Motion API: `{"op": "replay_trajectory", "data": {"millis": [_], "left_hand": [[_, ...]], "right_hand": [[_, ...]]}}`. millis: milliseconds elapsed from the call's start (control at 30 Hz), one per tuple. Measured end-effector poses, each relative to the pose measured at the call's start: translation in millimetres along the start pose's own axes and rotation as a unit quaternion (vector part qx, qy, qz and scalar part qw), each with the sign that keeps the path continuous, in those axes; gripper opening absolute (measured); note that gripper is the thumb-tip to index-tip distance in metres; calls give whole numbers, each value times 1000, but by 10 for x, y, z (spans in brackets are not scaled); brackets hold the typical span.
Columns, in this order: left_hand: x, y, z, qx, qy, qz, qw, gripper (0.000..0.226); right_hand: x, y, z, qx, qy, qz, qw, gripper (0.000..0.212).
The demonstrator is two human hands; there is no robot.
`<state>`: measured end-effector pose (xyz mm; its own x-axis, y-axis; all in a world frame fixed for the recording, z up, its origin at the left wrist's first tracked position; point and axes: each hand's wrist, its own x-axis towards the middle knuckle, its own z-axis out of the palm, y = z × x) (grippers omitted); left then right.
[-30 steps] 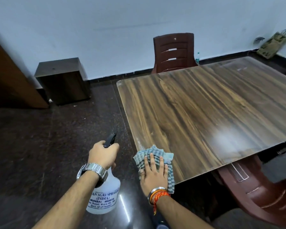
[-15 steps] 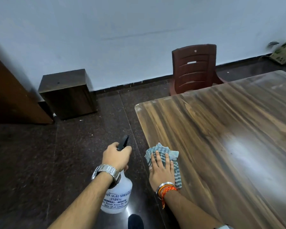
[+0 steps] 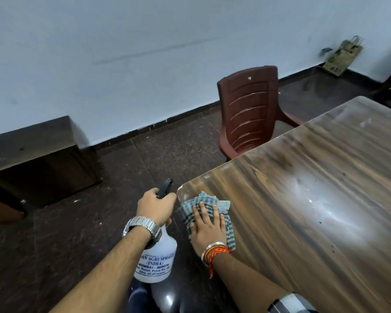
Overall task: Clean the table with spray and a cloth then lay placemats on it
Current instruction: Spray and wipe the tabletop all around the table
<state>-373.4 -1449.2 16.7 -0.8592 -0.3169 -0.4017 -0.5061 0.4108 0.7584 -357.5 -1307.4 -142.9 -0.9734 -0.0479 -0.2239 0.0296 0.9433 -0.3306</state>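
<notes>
The wooden table (image 3: 314, 188) fills the right side, with a pale wet sheen on its middle. A blue-and-white checked cloth (image 3: 201, 205) lies at the table's near left corner. My right hand (image 3: 207, 229) presses flat on the cloth with straight fingers. Left of the table, over the floor, my left hand (image 3: 155, 206) grips the black trigger head of a white spray bottle (image 3: 155, 260). The bottle hangs upright below my fist, its nozzle pointing forward. No placemats are in view.
A brown plastic chair (image 3: 248, 111) stands at the table's far side, against the white wall. A dark wooden box (image 3: 38, 159) sits on the floor at the left. A paper bag (image 3: 342, 56) leans on the wall at the far right.
The view has swung left and closer to the table's corner. My right hand has slid the cloth along the left edge up to that corner. The bottle stays in my left hand.
</notes>
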Motion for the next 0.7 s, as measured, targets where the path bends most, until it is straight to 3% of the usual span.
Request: {"op": "replay_trajectory", "data": {"millis": [133, 333, 467, 600, 700], "left_hand": [[729, 347, 7, 31, -59, 45, 997, 16], [1752, 974, -114, 65, -159, 114, 978, 14], [2293, 1366, -189, 73, -212, 131, 966, 12], [2757, 1793, -200, 74, -252, 157, 952, 10], [3137, 2153, -114, 91, -272, 190, 939, 13]], "right_hand": [[678, -290, -12, 49, 57, 161, 984, 58], [1468, -387, -244, 116, 114, 374, 913, 56], [1719, -338, -374, 135, 144, 435, 879, 52], [2016, -160, -579, 152, 164, 424, 877, 66], [2289, 47, -688, 159, 191, 452, 857, 66]]}}
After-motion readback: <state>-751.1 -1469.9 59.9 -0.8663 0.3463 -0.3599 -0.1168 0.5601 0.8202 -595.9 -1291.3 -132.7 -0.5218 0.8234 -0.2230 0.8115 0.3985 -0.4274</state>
